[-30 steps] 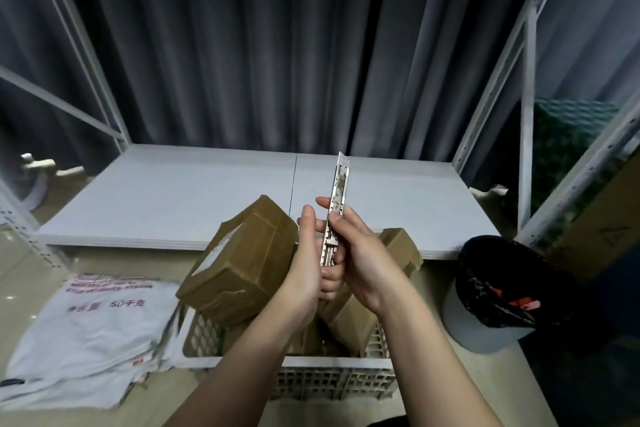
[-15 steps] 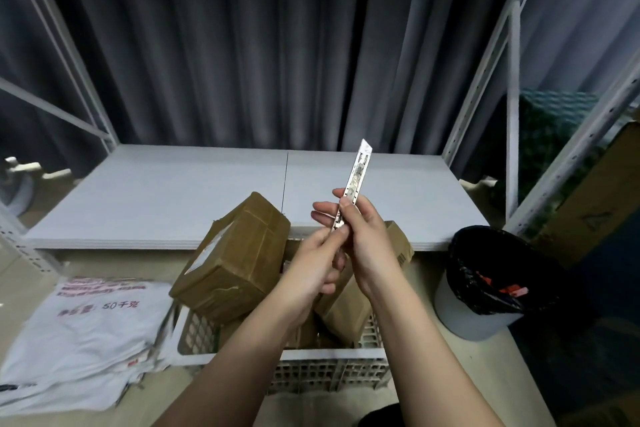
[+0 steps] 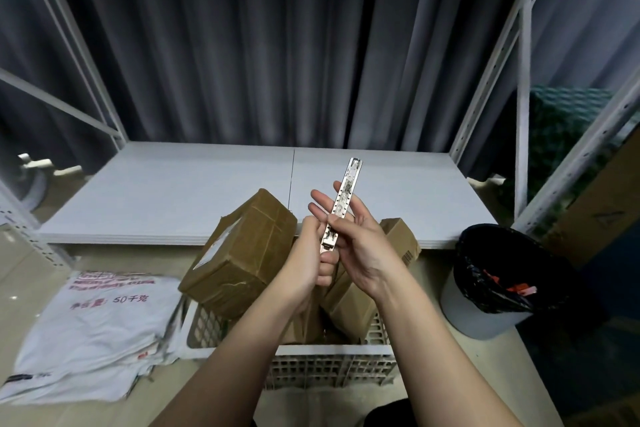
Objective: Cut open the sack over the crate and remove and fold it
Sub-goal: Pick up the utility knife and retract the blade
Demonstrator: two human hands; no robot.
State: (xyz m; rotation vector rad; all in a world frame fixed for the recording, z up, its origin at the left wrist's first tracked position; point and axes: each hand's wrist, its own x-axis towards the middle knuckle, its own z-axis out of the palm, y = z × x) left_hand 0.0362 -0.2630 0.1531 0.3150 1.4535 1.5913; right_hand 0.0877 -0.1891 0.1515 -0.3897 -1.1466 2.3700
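Both hands hold a slim metal utility knife [image 3: 343,198] upright above the crate. My right hand [image 3: 360,239] pinches its middle between thumb and fingers, its other fingers spread. My left hand [image 3: 311,253] is closed around the knife's lower end. Below them stands a white lattice crate [image 3: 332,362] on the floor, filled with brown cardboard boxes [image 3: 239,253] that stick out over its rim. A white sack [image 3: 93,333] with red print lies folded flat on the floor to the crate's left.
A low white shelf board [image 3: 194,191] runs behind the crate, framed by metal uprights [image 3: 523,107] and a dark curtain. A grey bin with a black liner [image 3: 498,284] stands to the right. A brown carton [image 3: 602,204] leans at far right.
The knife has tipped from steeply tilted to more upright, and my left hand has slid down to grip its lower end. The view has shifted slightly.
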